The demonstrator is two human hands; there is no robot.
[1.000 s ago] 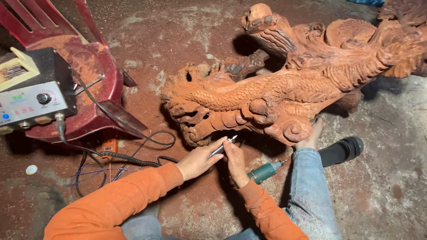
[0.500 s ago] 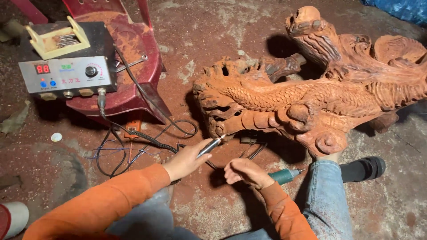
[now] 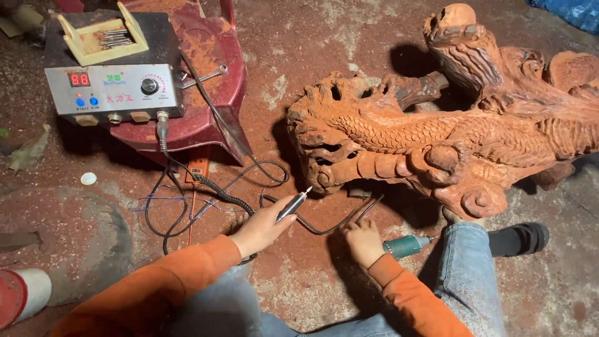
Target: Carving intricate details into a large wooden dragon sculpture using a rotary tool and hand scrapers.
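My left hand (image 3: 261,228) grips a slim pen-shaped rotary carving tool (image 3: 293,205), its tip pointing up toward the head of a large reddish carved wooden dragon (image 3: 449,134) lying on the floor. The tip stops short of the wood. My right hand (image 3: 362,240) rests on the ground beside a black cable (image 3: 337,226), fingers curled, just left of a green-bodied grinder (image 3: 407,246) lying by my knee. Both sleeves are orange.
A grey control box (image 3: 115,87) with red digits and a knob sits on a red plastic chair (image 3: 209,81) at upper left, cables trailing down. A tray of bits (image 3: 103,34) lies on top. A black sandal (image 3: 521,238) sits right, a white-red cup (image 3: 22,296) lower left.
My right hand has left the tool's tip and dropped to the floor by the cable. My left hand has drawn the carving tool back from the dragon. The view shifted left.
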